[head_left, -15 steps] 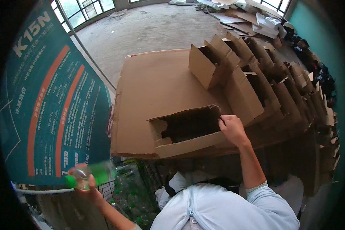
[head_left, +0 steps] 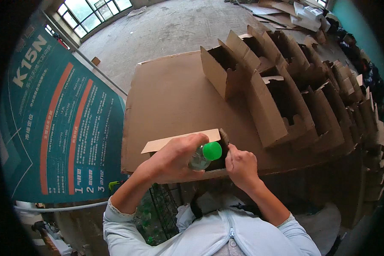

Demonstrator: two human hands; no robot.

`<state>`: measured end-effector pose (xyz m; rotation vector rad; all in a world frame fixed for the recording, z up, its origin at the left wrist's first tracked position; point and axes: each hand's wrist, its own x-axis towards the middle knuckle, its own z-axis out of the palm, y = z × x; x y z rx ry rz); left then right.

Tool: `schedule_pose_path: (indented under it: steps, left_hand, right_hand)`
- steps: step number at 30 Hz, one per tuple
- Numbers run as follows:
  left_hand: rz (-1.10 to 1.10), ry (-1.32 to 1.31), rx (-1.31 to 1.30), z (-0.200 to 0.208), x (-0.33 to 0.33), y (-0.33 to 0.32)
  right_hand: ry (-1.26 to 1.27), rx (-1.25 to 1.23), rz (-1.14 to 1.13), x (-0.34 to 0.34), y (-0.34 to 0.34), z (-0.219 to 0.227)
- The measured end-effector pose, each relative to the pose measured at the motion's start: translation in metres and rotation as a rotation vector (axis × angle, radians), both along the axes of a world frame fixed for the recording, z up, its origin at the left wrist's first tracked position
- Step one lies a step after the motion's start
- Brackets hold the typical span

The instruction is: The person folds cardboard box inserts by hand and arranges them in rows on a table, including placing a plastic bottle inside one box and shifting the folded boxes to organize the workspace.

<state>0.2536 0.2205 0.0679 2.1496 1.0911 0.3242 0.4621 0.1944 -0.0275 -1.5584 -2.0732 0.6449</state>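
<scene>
My left hand (head_left: pixel 177 154) is wrapped round a clear plastic bottle (head_left: pixel 204 156) with a green cap. The bottle is over the opening of a small cardboard box (head_left: pixel 181 141) at the table's near edge, its cap up and toward the right. How far down the bottle reaches is hidden by my hand. At the right end of that box, my right hand (head_left: pixel 242 165) pinches the cardboard edge between thumb and fingers. The box's far flap stands up behind my left hand.
Rows of open cardboard boxes (head_left: pixel 264 106) crowd the right of the cardboard-covered table (head_left: pixel 170 94). Below its near edge, a wire basket (head_left: pixel 158 205) holds several green-capped bottles. A tall green banner (head_left: pixel 68 128) stands at the left; cardboard scraps (head_left: pixel 277 13) lie far right.
My left hand has brought the bottle from the lower left, beside the banner, to over the small box. My right hand still grips the box's right end, now slightly lower and nearer.
</scene>
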Motion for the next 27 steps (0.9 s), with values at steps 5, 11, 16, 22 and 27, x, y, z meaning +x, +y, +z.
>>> schedule_pose_path:
  steps: [5,11,16,22,27]
  left_hand:
    - [-0.091,0.204,-0.132,-0.016,0.007,0.011]
    - [-0.296,0.167,-0.445,-0.109,-0.024,0.025]
    - [-0.432,0.271,-0.291,-0.158,-0.006,0.040]
    - [-0.419,0.376,-0.357,-0.132,-0.014,0.032]
    - [-0.669,0.702,-0.354,-0.131,-0.007,0.035]
  right_hand:
    - [-0.030,-0.079,0.020,-0.001,0.014,0.004]
    - [0.005,0.014,0.100,0.000,0.011,0.001]
    - [0.071,0.011,0.046,-0.001,0.008,0.002]
    - [0.097,0.019,0.009,0.000,0.008,-0.001]
    - [0.063,0.091,0.018,-0.007,0.008,-0.006]
